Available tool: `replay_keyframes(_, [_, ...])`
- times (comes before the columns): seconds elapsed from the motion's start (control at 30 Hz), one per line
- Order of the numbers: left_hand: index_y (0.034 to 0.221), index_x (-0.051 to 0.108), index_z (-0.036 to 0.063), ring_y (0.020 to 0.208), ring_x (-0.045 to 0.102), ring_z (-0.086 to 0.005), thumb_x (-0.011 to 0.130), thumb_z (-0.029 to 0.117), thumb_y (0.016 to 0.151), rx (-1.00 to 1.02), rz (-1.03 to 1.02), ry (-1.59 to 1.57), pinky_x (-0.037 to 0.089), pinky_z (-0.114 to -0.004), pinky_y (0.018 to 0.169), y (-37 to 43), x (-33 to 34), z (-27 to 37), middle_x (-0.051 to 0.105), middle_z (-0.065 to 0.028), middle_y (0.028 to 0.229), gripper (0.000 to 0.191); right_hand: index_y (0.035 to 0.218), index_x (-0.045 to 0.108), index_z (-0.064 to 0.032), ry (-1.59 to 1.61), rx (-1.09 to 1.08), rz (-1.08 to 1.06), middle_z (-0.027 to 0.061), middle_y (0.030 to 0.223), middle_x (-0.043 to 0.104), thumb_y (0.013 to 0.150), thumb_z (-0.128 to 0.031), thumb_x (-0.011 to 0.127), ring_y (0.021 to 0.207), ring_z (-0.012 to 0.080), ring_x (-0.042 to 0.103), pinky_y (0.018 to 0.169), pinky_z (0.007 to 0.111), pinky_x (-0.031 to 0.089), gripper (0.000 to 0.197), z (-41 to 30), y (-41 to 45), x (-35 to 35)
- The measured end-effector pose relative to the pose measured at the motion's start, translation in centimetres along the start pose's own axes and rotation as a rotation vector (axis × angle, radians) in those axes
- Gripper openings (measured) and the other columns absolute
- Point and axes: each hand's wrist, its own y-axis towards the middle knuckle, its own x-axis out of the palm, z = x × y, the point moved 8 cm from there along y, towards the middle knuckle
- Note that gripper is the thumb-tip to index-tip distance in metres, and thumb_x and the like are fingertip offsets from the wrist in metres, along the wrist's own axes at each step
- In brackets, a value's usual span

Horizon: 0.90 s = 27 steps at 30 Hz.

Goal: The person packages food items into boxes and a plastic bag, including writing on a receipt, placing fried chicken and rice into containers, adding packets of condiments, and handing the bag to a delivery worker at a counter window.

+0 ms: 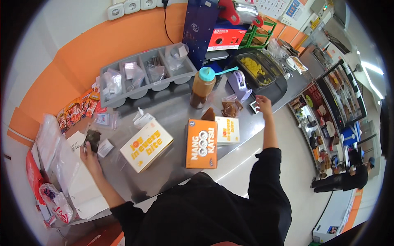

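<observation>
My left hand (91, 158) is at the left of the metal table, its fingers against the lower edge of a dark packet (93, 137), which it seems to grip. A small white card or packet (105, 148) lies just right of it. My right hand (263, 106) is raised at the table's right edge, fingers loosely curved, with nothing visible in them. It is beside a small dark rectangular object (255, 106) and near a lilac tape dispenser (239, 86). Between my hands are a white printed box (146, 146), an orange box (201, 144) and a smaller white box (227, 130).
A squeeze bottle of brown sauce (201, 89) stands before a grey divided bin (147, 77). Bagged brown pieces (231, 107) lie behind the boxes. A tray of yellow food (255, 69) is beside a sealing machine (212, 33). Another person (347, 178) stands far right.
</observation>
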Motion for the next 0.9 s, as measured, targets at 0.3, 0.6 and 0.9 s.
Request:
replay_keyframes(0.3, [0.116,0.039,0.0089,0.086,0.056,-0.0107,0.060,0.005,0.086,0.022,-0.165,0.495,0.043,-0.021,0.075,-14.1,12.1,-0.4,0.062,-0.0105,0.096,0.037,0.087,0.065,-0.0034,-0.118,0.134,-0.105,-0.0012,0.063,0.050,0.079,-0.026,0.069,0.050,0.0118,0.047,0.039,0.027,0.038,0.024,5.7,12.9,6.5])
replay_keyframes(0.6, [0.110,0.054,0.0037,0.078,0.057,-0.0093,0.066,0.004,0.081,0.090,-0.265,0.587,0.045,-0.022,0.071,-13.5,16.0,-0.9,0.065,-0.0088,0.089,0.032,0.088,0.062,-0.0009,0.545,0.203,-0.285,0.0080,0.087,0.060,0.081,-0.009,0.064,0.085,0.0189,0.055,0.073,0.034,0.048,0.011,5.0,9.3,5.3])
replay_keyframes(0.9, [0.104,0.065,0.0023,0.086,0.056,-0.0164,0.068,0.005,0.076,0.266,-0.328,0.759,0.043,-0.025,0.079,-14.8,18.6,0.4,0.060,-0.0078,0.091,0.029,0.099,0.057,-0.0028,0.905,0.205,-0.157,0.0056,0.085,0.060,0.077,-0.006,0.061,0.081,0.0167,0.057,0.074,0.035,0.047,0.022,5.3,6.0,4.9])
